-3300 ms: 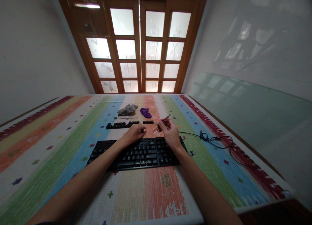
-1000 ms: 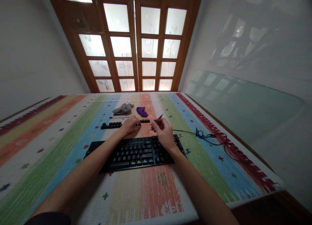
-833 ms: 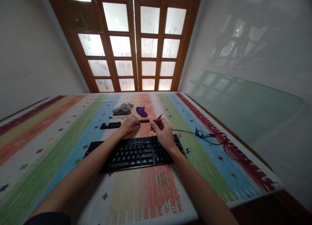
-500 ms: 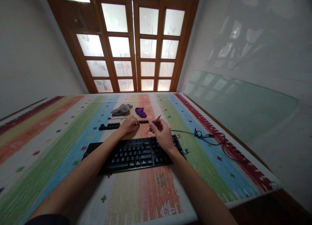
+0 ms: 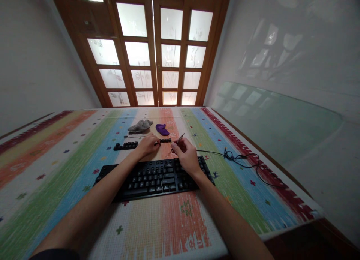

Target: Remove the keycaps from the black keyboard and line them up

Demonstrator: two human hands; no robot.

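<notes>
A left hand [image 5: 148,145] at centre frame, fingers curled, any hold impossible to tell, is nearer the black keycaps [image 5: 129,145] lined left to right above the keyboard [image 5: 157,178]; the right hand [image 5: 186,152], past their right end, pinches a slim tool [image 5: 180,139] tilted toward upper right

Wooden doors [image 5: 155,78], frosted panes [image 5: 131,20], pale walls [image 5: 33,57]

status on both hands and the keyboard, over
Right hand gripping thin tool. Left hand at loose keys. Keyboard flat on cloth, forearms partly covering it.
</notes>
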